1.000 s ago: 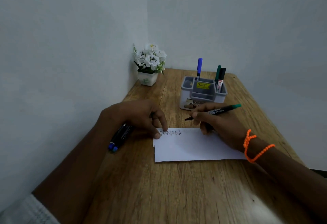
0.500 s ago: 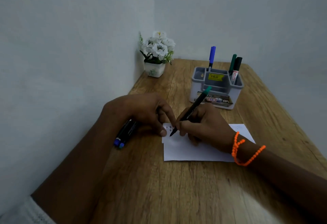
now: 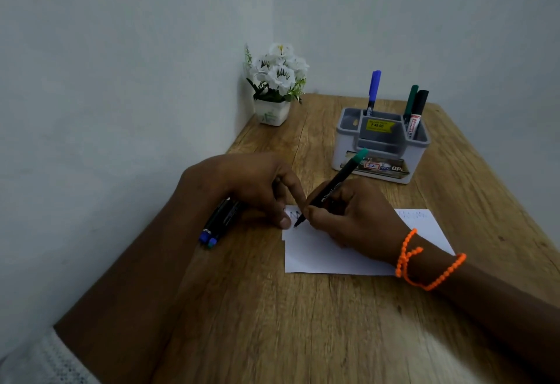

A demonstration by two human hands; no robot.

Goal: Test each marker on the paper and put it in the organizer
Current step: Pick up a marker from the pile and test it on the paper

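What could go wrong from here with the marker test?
1. The left hand pins only the paper's near-left corner with a fingertip beside the tip of the green marker; ink could land on the finger, or the sheet could pivot.
2. The right hand rests on the paper and might smear fresh scribbles.
3. Two spare markers sit loosely under the left hand near the table edge; they could roll off.

Right hand grips green-capped marker, tip on paper; left hand pins paper's corner.
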